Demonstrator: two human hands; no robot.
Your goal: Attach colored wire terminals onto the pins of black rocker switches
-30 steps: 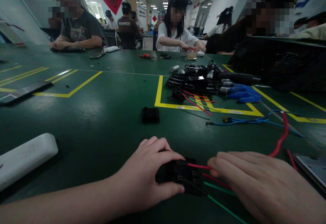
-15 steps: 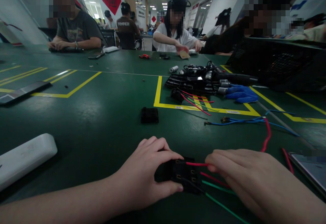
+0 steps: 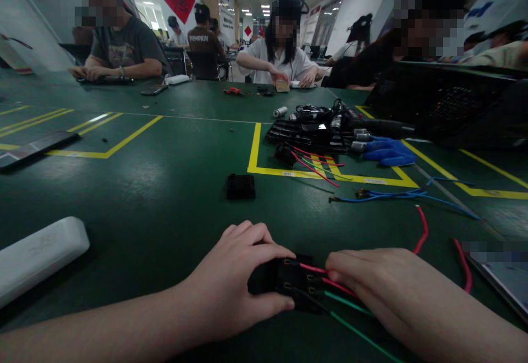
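On the green table, a black plastic connector block (image 3: pixel 295 286) with brass-coloured contacts sits between the thumb and fingers of my left hand (image 3: pixel 243 275). To its right, my right hand (image 3: pixel 371 275) pinches a red wire (image 3: pixel 312 268) that runs into the block's upper edge. Below that, a second red wire (image 3: pixel 339 287) and a green wire (image 3: pixel 350 303) lead out of the block and pass under the right hand. Another green wire (image 3: pixel 358 333) stretches from its lower corner toward the bottom of the view. The right fingertips are partly hidden behind the hand.
A second black block (image 3: pixel 241 187) lies ahead. Blue wires (image 3: pixel 388 195) and a thick red cable (image 3: pixel 421 231) rest at right, near a phone (image 3: pixel 501 280). A white device (image 3: pixel 45 258) is at left. Beyond are bundled black cables (image 3: pixel 317 126), blue gloves (image 3: pixel 390 151) and seated people.
My right hand has shifted slightly left, closer to the block, along the red wire. The thick red cable end now appears lower. Across the table, a person's hands moved a brown piece left.
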